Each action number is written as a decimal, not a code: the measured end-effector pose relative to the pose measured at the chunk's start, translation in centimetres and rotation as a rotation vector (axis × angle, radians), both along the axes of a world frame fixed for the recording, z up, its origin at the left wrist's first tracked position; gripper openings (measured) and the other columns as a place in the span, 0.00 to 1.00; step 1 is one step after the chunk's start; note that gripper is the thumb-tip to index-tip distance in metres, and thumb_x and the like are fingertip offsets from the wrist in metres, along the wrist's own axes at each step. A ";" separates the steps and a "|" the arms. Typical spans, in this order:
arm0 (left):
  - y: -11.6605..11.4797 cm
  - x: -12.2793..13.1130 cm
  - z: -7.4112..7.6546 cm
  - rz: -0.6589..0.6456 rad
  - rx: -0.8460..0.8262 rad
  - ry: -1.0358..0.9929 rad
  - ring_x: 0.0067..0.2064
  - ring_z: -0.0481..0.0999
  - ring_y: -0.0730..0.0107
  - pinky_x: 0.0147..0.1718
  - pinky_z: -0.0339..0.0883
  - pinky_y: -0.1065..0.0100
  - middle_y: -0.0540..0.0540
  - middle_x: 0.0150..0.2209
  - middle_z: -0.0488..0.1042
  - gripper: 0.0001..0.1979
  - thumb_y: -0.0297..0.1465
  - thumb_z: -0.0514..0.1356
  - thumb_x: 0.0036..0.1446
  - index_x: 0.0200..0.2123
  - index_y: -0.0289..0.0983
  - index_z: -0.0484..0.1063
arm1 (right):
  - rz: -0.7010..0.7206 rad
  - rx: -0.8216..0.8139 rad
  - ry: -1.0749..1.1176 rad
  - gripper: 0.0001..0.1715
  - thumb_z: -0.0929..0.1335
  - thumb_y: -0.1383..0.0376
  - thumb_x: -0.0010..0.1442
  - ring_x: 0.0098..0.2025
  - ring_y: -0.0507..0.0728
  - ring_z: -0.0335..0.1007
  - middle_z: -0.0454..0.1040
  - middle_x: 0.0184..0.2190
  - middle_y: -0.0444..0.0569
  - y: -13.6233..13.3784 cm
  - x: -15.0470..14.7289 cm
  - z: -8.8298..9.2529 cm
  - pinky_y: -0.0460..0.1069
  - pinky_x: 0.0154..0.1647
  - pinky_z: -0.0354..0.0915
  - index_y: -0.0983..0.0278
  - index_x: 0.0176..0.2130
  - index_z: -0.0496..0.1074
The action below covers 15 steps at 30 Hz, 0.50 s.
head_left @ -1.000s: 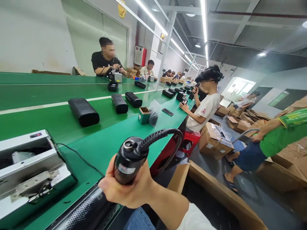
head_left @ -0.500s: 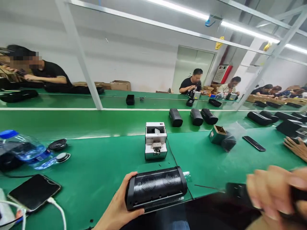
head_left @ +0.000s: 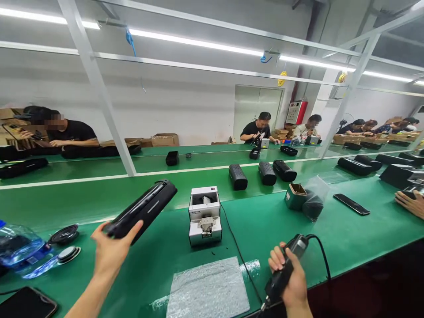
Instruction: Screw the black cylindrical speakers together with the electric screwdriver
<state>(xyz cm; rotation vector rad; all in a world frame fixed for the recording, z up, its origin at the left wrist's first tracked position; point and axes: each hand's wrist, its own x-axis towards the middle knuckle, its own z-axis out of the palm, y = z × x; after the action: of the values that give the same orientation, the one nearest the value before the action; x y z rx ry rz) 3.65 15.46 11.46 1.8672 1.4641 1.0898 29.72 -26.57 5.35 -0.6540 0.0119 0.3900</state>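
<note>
My left hand [head_left: 111, 249] grips one end of a long black speaker housing [head_left: 149, 207]. The housing is lifted and tilted, its far end up toward the right, over the left half of the green bench. A black electric screwdriver [head_left: 300, 244] with a cord at its back is wrapped in the fingers of my right hand [head_left: 294, 280], its tip pointing down and left near the front edge. Between the hands stands a white screw feeder [head_left: 205, 216]. A grey foam sheet [head_left: 208, 289] lies flat on the bench in front of the feeder.
A water bottle [head_left: 24, 247], round speaker drivers [head_left: 64, 235] and a phone [head_left: 28, 304] are at the left. Several black housings [head_left: 237, 176] stand on the green strip beyond. At the right are a green box [head_left: 294, 197], another phone [head_left: 351, 204] and a co-worker's hand [head_left: 410, 204]. Other people sit opposite.
My left hand has raised the speaker housing and carried it left and away, uncovering the foam sheet. My right hand has moved left with the screwdriver, whose tip now points down. The view has shifted.
</note>
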 end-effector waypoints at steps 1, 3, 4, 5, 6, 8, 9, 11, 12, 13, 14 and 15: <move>0.7 2.9 1.4 -0.029 -0.029 -0.001 0.53 0.85 0.30 0.49 0.83 0.37 0.32 0.57 0.75 0.50 0.63 0.70 0.56 0.65 0.39 0.52 | 0.021 -0.009 0.022 0.39 0.89 0.52 0.43 0.24 0.47 0.52 0.54 0.25 0.34 0.4 0.1 -0.8 0.43 0.24 0.58 0.61 0.40 0.69; 1.4 8.2 3.4 -0.092 -0.037 -0.002 0.69 0.74 0.23 0.64 0.74 0.34 0.25 0.66 0.68 0.49 0.60 0.71 0.58 0.64 0.38 0.50 | 0.035 -0.020 0.045 0.41 0.90 0.50 0.41 0.24 0.46 0.52 0.55 0.25 0.33 0.9 0.3 -2.0 0.42 0.25 0.59 0.61 0.41 0.69; 1.4 10.4 3.9 -0.116 -0.015 0.000 0.74 0.67 0.19 0.69 0.68 0.32 0.23 0.69 0.64 0.47 0.58 0.70 0.59 0.64 0.37 0.49 | 0.032 -0.022 0.047 0.42 0.90 0.49 0.41 0.24 0.46 0.52 0.56 0.25 0.33 1.0 0.3 -2.3 0.43 0.25 0.59 0.61 0.42 0.69; 1.3 12.4 4.2 -0.134 -0.006 0.003 0.78 0.61 0.15 0.72 0.63 0.29 0.21 0.71 0.60 0.46 0.57 0.69 0.60 0.63 0.37 0.48 | 0.027 -0.024 0.046 0.43 0.90 0.48 0.41 0.24 0.46 0.52 0.56 0.25 0.33 1.0 0.2 -2.6 0.43 0.25 0.58 0.61 0.43 0.69; 1.1 14.0 4.2 -0.144 -0.006 0.008 0.79 0.56 0.11 0.73 0.59 0.25 0.19 0.73 0.57 0.46 0.56 0.69 0.60 0.63 0.37 0.47 | 0.023 -0.026 0.043 0.44 0.90 0.47 0.42 0.24 0.47 0.52 0.56 0.24 0.33 1.1 0.2 -2.9 0.43 0.25 0.58 0.62 0.43 0.70; 0.6 16.2 3.9 -0.144 -0.027 0.022 0.80 0.51 0.03 0.72 0.55 0.20 0.13 0.74 0.51 0.49 0.56 0.70 0.59 0.64 0.34 0.45 | 0.020 -0.027 0.036 0.44 0.90 0.46 0.43 0.24 0.47 0.52 0.57 0.24 0.33 1.0 0.1 -3.3 0.44 0.25 0.58 0.62 0.44 0.71; 0.5 16.8 3.7 -0.139 -0.038 0.031 0.79 0.49 0.00 0.72 0.53 0.17 0.11 0.75 0.48 0.51 0.56 0.70 0.58 0.65 0.33 0.44 | 0.020 -0.025 0.032 0.44 0.90 0.45 0.44 0.24 0.47 0.52 0.57 0.24 0.33 1.0 0.1 -3.5 0.45 0.25 0.58 0.63 0.44 0.71; 0.5 17.4 4.0 -0.130 -0.026 0.054 0.79 0.47 -0.02 0.70 0.50 0.13 0.10 0.77 0.44 0.53 0.57 0.70 0.60 0.67 0.31 0.43 | 0.025 -0.013 0.024 0.42 0.89 0.44 0.47 0.24 0.47 0.52 0.57 0.24 0.34 1.0 -0.1 -4.0 0.45 0.25 0.58 0.63 0.45 0.72; 0.6 17.4 4.5 -0.133 0.001 0.068 0.79 0.46 -0.01 0.70 0.49 0.12 0.10 0.78 0.43 0.54 0.57 0.70 0.61 0.69 0.30 0.42 | 0.031 -0.006 0.023 0.42 0.89 0.44 0.49 0.24 0.47 0.53 0.58 0.25 0.34 1.0 -0.3 -4.1 0.45 0.26 0.59 0.62 0.45 0.71; 0.7 17.5 5.3 -0.146 0.041 0.086 0.80 0.44 0.02 0.71 0.47 0.12 0.11 0.79 0.41 0.54 0.56 0.69 0.63 0.71 0.29 0.41 | 0.043 0.002 0.024 0.41 0.89 0.44 0.51 0.24 0.47 0.53 0.58 0.25 0.34 1.0 -0.4 -4.3 0.45 0.26 0.59 0.62 0.46 0.71; 0.7 17.7 6.3 -0.171 0.089 0.107 0.81 0.44 0.05 0.72 0.46 0.14 0.12 0.80 0.41 0.54 0.56 0.68 0.66 0.72 0.28 0.41 | 0.060 0.009 0.025 0.40 0.89 0.45 0.52 0.24 0.47 0.54 0.58 0.25 0.34 1.0 -0.4 -4.5 0.45 0.26 0.60 0.62 0.46 0.71; 0.8 18.2 7.5 -0.207 0.139 0.131 0.82 0.44 0.09 0.75 0.45 0.18 0.12 0.80 0.43 0.52 0.55 0.66 0.69 0.73 0.25 0.42 | 0.081 0.015 0.025 0.40 0.88 0.45 0.53 0.24 0.47 0.55 0.58 0.25 0.34 1.0 -0.3 -4.7 0.45 0.27 0.60 0.61 0.47 0.71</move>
<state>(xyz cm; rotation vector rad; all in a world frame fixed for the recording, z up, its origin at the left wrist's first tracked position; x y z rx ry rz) 21.83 16.23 18.95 2.1691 1.2560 1.0077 29.44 -25.55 0.67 -0.6358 0.0065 0.4757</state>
